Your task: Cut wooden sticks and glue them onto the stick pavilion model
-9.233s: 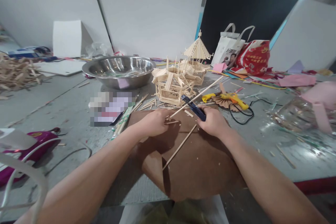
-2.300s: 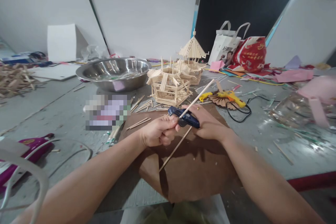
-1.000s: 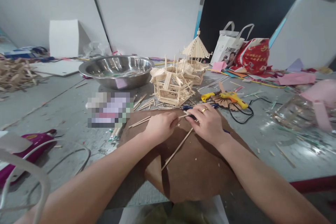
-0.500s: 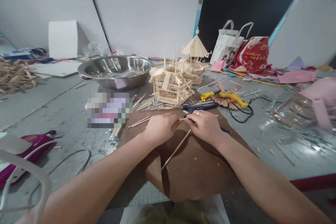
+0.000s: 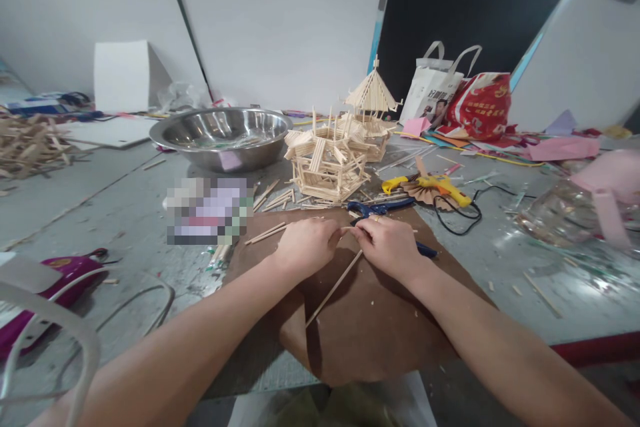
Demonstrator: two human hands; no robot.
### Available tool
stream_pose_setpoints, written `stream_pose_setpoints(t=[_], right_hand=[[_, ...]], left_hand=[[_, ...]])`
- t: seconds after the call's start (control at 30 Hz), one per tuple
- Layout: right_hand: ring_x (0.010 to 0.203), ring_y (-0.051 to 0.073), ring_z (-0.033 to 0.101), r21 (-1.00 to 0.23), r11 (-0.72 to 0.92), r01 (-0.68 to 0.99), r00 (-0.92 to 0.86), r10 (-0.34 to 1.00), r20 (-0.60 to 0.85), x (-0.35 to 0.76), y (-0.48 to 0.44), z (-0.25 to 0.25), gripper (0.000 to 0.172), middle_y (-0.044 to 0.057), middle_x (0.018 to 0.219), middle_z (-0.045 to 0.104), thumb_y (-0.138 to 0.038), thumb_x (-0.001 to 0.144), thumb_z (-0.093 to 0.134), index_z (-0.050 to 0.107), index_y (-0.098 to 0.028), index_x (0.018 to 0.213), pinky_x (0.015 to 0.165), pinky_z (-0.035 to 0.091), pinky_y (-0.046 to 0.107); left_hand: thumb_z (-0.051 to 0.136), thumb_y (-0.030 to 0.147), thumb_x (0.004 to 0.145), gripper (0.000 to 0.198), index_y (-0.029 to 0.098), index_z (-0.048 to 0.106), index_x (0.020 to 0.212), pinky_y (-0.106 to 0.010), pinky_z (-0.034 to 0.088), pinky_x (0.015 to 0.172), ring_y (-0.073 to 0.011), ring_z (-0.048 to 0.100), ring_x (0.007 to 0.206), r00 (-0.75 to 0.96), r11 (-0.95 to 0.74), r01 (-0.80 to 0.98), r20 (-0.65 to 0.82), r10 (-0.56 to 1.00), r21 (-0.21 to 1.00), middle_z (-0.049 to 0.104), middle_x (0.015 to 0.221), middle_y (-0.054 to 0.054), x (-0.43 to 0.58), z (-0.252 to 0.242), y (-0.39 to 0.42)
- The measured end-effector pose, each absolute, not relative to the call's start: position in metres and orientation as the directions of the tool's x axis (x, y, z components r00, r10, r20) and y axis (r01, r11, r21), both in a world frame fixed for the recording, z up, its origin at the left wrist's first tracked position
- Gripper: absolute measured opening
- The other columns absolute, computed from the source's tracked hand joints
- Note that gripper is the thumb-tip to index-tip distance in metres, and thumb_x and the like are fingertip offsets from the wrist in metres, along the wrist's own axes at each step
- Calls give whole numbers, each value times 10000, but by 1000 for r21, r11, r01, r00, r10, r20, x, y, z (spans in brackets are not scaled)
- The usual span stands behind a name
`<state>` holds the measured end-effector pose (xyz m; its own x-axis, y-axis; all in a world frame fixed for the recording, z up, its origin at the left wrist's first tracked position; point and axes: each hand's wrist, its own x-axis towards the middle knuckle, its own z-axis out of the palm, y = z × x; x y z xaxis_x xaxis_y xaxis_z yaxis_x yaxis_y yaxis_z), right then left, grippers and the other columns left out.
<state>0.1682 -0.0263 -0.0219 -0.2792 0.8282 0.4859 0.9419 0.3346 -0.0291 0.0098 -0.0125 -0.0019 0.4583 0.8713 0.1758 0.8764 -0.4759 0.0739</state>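
My left hand (image 5: 305,245) and my right hand (image 5: 387,245) meet over a brown paper sheet (image 5: 370,320), fingers pinched on a short thin wooden stick (image 5: 347,227) held between them. A long wooden stick (image 5: 333,289) lies on the paper just below my hands. Blue-handled cutters (image 5: 373,207) rest on the table just beyond my right hand. A small house model of wooden sticks (image 5: 327,163) stands behind them, with a second roofed stick model (image 5: 373,97) further back.
A steel bowl (image 5: 225,137) sits at back left. A yellow glue gun (image 5: 440,187) with a black cord lies right of the model. Loose sticks (image 5: 265,233), a magenta tool (image 5: 55,277), bags (image 5: 480,107), clear plastic (image 5: 565,217) and paper scraps surround the work area.
The blue cutters left my right hand and now lie on the table. The long stick that I held was cut; both hands now pinch a short piece.
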Motion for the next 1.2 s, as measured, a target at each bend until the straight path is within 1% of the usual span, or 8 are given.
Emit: stream_pose_setpoints(t=[0.17,0.27,0.37,0.5,0.63,0.8,1.0,1.2], right_hand=[[613,138,556,-85,293,952,-223,858,463,171,-21,-22,303,16,630,605,-379,793,362,572,-207,656,498,282,238],[684,143,566,-177,342,923,-226,852,472,178,-18,-21,291,12,695,619,-357,813,337,579,-212,744,560,338,233],[801,145,559,-255,402,879,-232,830,507,183,-15,-20,261,28,854,624,-285,824,332,569,-205,900,657,378,233],[842,135,555,-330,479,813,-272,814,513,184,-15,-20,280,23,923,617,-282,820,358,547,-229,1019,714,401,227],[829,136,563,-402,503,765,-273,818,506,183,-15,-23,274,15,912,626,-315,807,387,562,-228,998,727,412,235],[778,136,565,-437,564,700,-295,787,542,181,-14,-26,233,21,871,625,-286,774,442,558,-205,958,681,426,239],[731,119,564,-385,638,667,-323,714,622,182,-20,-26,326,30,855,613,-219,756,451,493,-194,1077,637,433,214],[836,138,560,-196,691,696,-492,658,570,181,-22,-25,467,33,1013,587,-218,758,445,362,-231,1217,667,443,228]], left_hand=[[281,415,786,412,168,585,659,-249,313,503,-165,515,561,421,-453,867,180,889,209,585,610,-60,10,-5,-6],[332,409,773,378,152,578,647,-213,308,504,-113,464,532,455,-472,726,166,875,500,537,553,-14,5,-7,1],[386,409,751,335,137,580,725,-184,296,462,-69,398,475,462,-352,485,107,880,801,466,526,28,1,-7,5],[453,419,715,316,141,571,810,-176,263,384,-39,355,398,441,-56,175,-27,897,983,461,578,32,1,-7,5],[504,366,703,238,156,559,802,-194,344,430,-61,457,444,424,182,-113,-118,898,977,545,668,-2,-1,-7,5],[447,294,758,156,163,507,697,-321,389,756,-160,561,810,625,386,-408,-55,778,827,596,943,-48,-3,-3,5],[349,321,805,268,160,460,623,-387,254,916,-191,463,1038,700,465,-516,40,713,719,561,1048,-36,0,-1,3],[332,344,807,283,168,484,645,-404,231,924,-187,487,998,749,506,-505,63,660,699,592,980,-36,1,-3,2]])
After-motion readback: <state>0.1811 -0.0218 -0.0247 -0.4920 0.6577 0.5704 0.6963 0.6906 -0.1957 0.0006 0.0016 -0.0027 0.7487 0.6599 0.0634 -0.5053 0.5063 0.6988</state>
